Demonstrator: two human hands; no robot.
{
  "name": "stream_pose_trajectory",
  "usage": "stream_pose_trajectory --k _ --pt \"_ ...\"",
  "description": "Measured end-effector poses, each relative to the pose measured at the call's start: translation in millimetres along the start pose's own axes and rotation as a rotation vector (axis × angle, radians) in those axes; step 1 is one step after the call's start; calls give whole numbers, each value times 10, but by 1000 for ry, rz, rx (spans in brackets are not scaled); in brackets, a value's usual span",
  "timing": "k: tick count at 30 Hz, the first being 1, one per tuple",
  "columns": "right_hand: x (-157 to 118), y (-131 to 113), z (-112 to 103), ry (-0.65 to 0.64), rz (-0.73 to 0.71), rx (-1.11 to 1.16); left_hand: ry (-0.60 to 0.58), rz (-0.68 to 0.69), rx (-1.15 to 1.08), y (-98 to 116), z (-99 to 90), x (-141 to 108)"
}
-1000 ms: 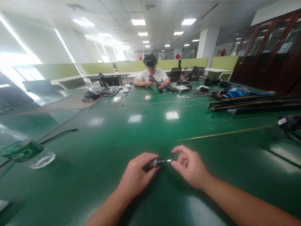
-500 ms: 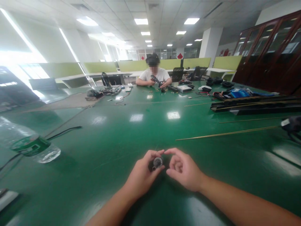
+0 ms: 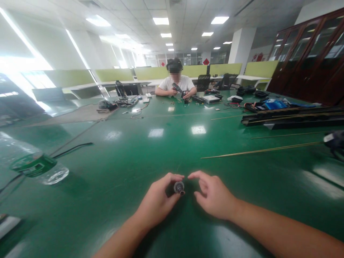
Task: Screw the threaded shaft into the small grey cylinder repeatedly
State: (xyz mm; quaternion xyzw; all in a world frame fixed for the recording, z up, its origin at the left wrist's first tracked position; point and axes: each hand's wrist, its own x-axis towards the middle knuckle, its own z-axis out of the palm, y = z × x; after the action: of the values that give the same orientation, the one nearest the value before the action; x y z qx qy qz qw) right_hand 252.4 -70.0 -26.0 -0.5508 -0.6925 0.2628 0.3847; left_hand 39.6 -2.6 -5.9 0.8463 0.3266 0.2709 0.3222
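One small, dark-grey, metallic-looking stepped cylinder (image 3: 178, 186), pinched in left hand (image 3: 158, 196) over glossy green bench (image 3: 120, 161), best gripped steadily behind its narrow end; right hand (image 3: 217, 197), empty, half-curled, just beside

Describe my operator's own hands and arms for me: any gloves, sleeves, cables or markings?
The bare, five-fingered human left hand and matching right hand wear no gloves. The smooth, tapering left forearm and right forearm show no sleeves, watch, cables or visible markings. Fine details are too blurred to tell.
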Motion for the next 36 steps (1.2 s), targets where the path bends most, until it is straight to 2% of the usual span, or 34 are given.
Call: stream_pose_trajectory --k 3,7,12,17,20,27,36 --pt "48 78 15 12 32 55 -18 -16 33 39 1 7" --pt "57 144 32 -38 37 119 -37 -36 50 74 -6 16" --pt "37 109 23 -66 53 209 -38 -17 70 57 -21 23" --pt "38 67 15 -38 72 275 -56 43 67 52 -21 31" --pt "39 78 25 -10 82 275 -64 44 67 49 -12 24" --pt "49 90 12 35 17 182 -17 -53 45 45 12 8" --pt "62 53 10 15 8 204 3 -23 39 39 25 22"
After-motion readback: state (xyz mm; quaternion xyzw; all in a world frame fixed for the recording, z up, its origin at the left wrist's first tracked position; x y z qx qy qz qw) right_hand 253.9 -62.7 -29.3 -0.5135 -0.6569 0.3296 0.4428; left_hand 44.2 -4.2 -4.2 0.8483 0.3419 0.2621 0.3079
